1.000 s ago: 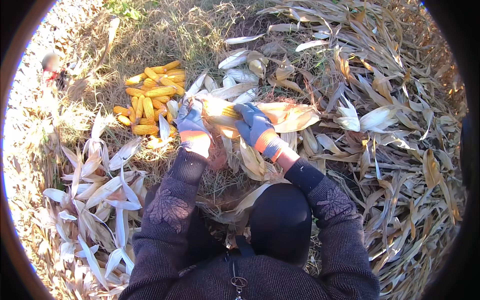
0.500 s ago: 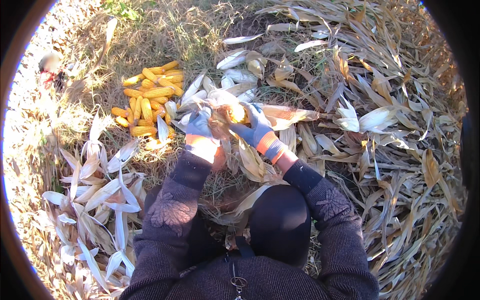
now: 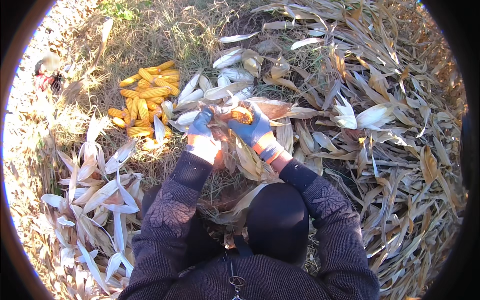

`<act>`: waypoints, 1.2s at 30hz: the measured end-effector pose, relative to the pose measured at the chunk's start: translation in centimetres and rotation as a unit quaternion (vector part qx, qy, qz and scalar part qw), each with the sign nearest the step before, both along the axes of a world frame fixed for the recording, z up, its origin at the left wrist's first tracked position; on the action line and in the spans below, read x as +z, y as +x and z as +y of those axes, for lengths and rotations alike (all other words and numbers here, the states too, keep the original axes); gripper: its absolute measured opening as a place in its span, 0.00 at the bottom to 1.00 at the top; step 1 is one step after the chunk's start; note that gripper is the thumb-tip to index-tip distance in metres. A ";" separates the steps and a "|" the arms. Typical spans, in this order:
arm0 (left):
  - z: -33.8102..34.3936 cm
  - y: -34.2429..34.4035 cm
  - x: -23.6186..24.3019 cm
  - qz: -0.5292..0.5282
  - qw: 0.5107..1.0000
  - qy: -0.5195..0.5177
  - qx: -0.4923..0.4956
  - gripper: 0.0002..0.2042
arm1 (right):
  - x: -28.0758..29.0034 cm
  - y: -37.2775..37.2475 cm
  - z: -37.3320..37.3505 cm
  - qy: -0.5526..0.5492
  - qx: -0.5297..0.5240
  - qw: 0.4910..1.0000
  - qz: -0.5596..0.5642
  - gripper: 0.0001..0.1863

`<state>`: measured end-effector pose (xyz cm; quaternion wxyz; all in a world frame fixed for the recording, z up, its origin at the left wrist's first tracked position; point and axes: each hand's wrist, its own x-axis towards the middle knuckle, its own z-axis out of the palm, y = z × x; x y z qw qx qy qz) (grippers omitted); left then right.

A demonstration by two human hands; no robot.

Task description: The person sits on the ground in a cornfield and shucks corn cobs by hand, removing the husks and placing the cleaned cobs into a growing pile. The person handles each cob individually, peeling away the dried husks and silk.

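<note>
Both my hands wear grey-blue gloves with orange cuffs and meet in front of my knees. In my right hand (image 3: 256,129) is a corn cob (image 3: 242,115), its yellow kernels bare at the end that shows. My left hand (image 3: 201,126) is closed on the dry brown husk and silk (image 3: 218,120) beside the cob; its fingertips are partly hidden. Pale husk leaves spread behind and between the hands. To the left of them lies a pile of husked yellow corn cobs (image 3: 142,102).
Peeled pale husks (image 3: 102,192) lie heaped at the left. Ears in their husks (image 3: 230,58) rest beyond my hands. Dry corn stalks and leaves (image 3: 400,165) cover the right side. Dry grass (image 3: 165,32) spans the far ground. Another person (image 3: 46,77) is at the far left.
The cob has turned so that its bare end faces me more, and more kernels show. My right fingers have closed further round it. My left hand has hardly moved.
</note>
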<state>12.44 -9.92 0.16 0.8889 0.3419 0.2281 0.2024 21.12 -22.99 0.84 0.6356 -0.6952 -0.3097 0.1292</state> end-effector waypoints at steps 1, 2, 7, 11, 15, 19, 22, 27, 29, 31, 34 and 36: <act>-0.2 0.0 0.3 0.001 1.000 -0.008 0.005 0.15 | 0.1 0.3 0.0 0.007 0.003 1.000 0.007 0.27; -0.2 -0.1 0.7 0.003 1.000 -0.017 0.011 0.16 | 0.1 0.5 0.0 0.014 0.007 1.000 0.015 0.27; 0.5 -0.7 1.7 0.047 0.995 0.082 -0.044 0.17 | -0.8 2.3 -2.1 0.069 0.049 0.978 0.192 0.25; 0.1 -0.4 0.3 0.020 0.997 0.079 -0.018 0.15 | -0.5 3.2 -2.5 -0.093 0.104 0.988 0.063 0.26; 0.1 -0.8 0.3 -0.009 0.997 0.062 -0.052 0.14 | -1.0 3.9 -3.2 -0.201 0.110 0.973 -0.015 0.33; 0.4 -0.5 -1.4 -0.053 0.990 0.053 -0.118 0.15 | -0.5 2.2 -2.2 -0.222 0.110 0.960 -0.131 0.35; -0.4 0.1 -1.3 -0.065 0.994 -0.075 -0.055 0.16 | -1.6 2.2 -2.1 -0.195 0.080 0.954 -0.214 0.36; 8.6 -0.9 -3.0 -0.252 0.960 -0.102 -0.068 0.12 | 0.2 2.9 -4.5 -0.129 0.156 0.954 -0.219 0.37; 10.1 -1.1 -2.5 -0.090 0.994 -0.027 0.048 0.10 | -1.4 3.3 -6.9 -0.130 0.186 0.973 -0.025 0.35; 12.5 -1.4 -3.7 -0.109 0.993 0.046 0.014 0.12 | -3.9 3.3 -7.6 -0.158 0.188 0.969 0.033 0.34; 14.4 -1.8 -5.0 -0.062 0.996 0.006 0.065 0.12 | -3.3 2.5 -8.1 -0.142 0.227 0.960 0.086 0.32; 14.8 -1.6 -5.6 -0.006 0.989 -0.053 0.138 0.13 | -2.7 1.9 -8.1 -0.133 0.241 0.948 0.160 0.32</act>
